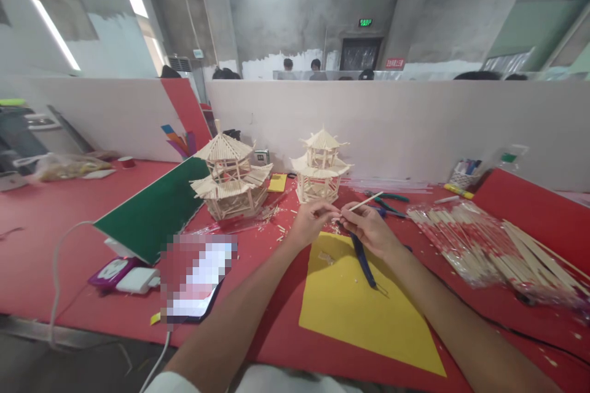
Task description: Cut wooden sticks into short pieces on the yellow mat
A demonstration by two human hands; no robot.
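My right hand (pixel 369 230) pinches a thin wooden stick (pixel 366 201), which slants up to the right past the fingertips. Close beside it, my left hand (pixel 316 222) has its thumb and fingers pressed together near the stick's lower end; what they hold is too small to make out. Below the hands, a blue tool (pixel 364 261) with a thin wire loop lies on a yellow sheet (pixel 369 331). Just behind my left hand stands a small pagoda model (pixel 322 166) built of sticks. A larger stick pagoda (pixel 228 175) stands to its left.
Bagged wooden sticks (pixel 470 242) lie on the right of the red table (pixel 281 344). Green-handled pliers (pixel 389 196) rest behind my right hand. At left are a phone (pixel 198 288), a purple power socket (pixel 113 273) and a green board (pixel 157 209). A white partition (pixel 391 129) borders the back.
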